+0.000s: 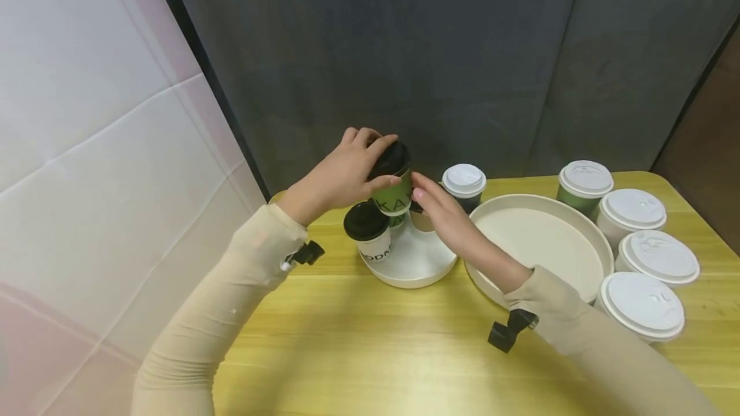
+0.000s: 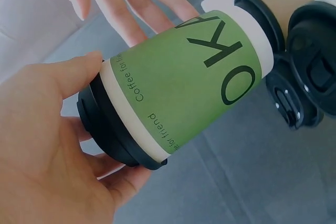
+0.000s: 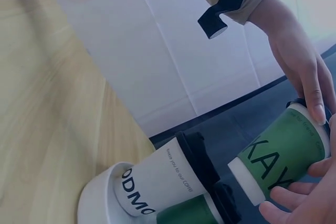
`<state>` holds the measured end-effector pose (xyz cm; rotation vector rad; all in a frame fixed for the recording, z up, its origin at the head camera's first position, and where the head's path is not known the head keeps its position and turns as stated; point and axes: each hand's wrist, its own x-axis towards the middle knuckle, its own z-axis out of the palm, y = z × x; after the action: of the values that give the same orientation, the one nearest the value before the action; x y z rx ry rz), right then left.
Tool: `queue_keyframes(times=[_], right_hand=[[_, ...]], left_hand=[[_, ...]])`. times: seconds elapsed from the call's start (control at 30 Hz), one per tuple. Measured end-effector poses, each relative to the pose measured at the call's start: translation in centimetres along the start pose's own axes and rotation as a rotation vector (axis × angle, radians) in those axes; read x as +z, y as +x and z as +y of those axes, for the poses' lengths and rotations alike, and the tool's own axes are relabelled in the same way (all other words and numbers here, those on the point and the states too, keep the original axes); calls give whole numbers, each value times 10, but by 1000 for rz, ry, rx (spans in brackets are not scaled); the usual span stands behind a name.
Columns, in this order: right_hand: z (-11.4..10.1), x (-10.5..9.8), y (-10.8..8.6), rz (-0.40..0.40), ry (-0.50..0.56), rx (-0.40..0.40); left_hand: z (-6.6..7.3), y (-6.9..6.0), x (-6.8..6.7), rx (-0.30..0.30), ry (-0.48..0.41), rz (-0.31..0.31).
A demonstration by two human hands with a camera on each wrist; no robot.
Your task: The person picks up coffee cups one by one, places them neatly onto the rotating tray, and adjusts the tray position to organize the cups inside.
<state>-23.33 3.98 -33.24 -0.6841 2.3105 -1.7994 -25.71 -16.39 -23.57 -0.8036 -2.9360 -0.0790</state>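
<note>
My left hand [image 1: 345, 175] grips a green paper coffee cup [image 1: 393, 198] by its black lid [image 2: 113, 124], fingers and thumb around the rim. The cup is held up above a small white round tray [image 1: 413, 268]. Beside the cup's right side is my right hand [image 1: 453, 220], fingers mostly extended; in the right wrist view its fingertips [image 3: 286, 198] overlap the cup, and firm contact is unclear. On the small tray stand a white cup with a black lid [image 1: 370, 233], another green cup [image 3: 186, 213], partly hidden, and a brown cup [image 1: 423, 222] behind the right hand.
Right of the small tray lies a larger cream round tray [image 1: 537, 242]. Several white-lidded cups [image 1: 642, 303] line its right side, and a dark cup with a white lid [image 1: 464, 185] stands behind. A dark grey panel [image 1: 405, 50] backs the wooden table [image 1: 358, 339].
</note>
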Motion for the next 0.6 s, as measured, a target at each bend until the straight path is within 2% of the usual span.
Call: queue_keyframes(times=[0.23, 0.6], right_hand=[[8, 0, -13, -8, -1, 28], [22, 3, -31, 3, 17, 57]], left_hand=[[8, -2, 9, 40, 14, 0], [16, -8, 30, 99, 21, 27]])
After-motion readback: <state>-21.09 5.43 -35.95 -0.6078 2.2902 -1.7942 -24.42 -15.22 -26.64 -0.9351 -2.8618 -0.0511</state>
